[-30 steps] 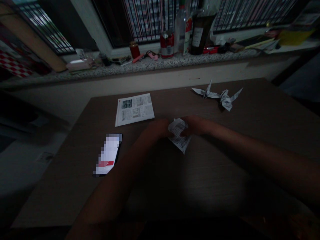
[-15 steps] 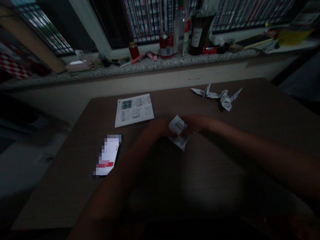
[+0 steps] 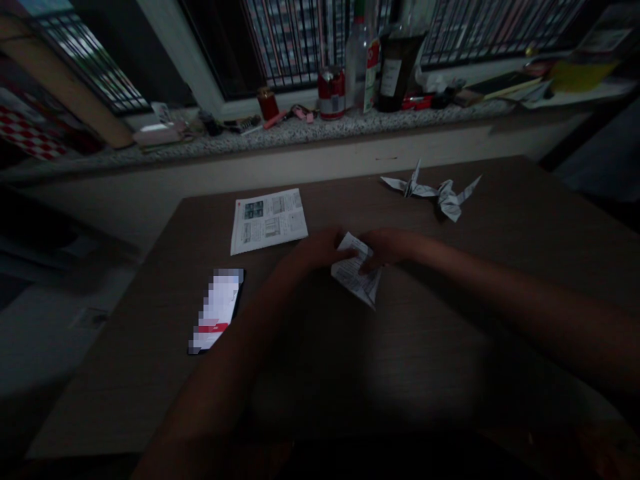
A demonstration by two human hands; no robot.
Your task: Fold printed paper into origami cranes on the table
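Note:
A small piece of printed paper, partly folded, lies at the middle of the brown table. My left hand pinches its left edge and my right hand pinches its upper right part; both hands are closed on it. The light is dim and the fingertips are hard to make out. Beyond my right hand two folded paper cranes rest on the table.
A flat printed sheet lies at the back left of the table, a phone with a lit screen nearer the left edge. Behind the table runs a stone window ledge with a red can, bottles and clutter.
The folded paper has been turned and flattened a little between my hands, its lower point now reaching further toward me. My hands stay in nearly the same spot.

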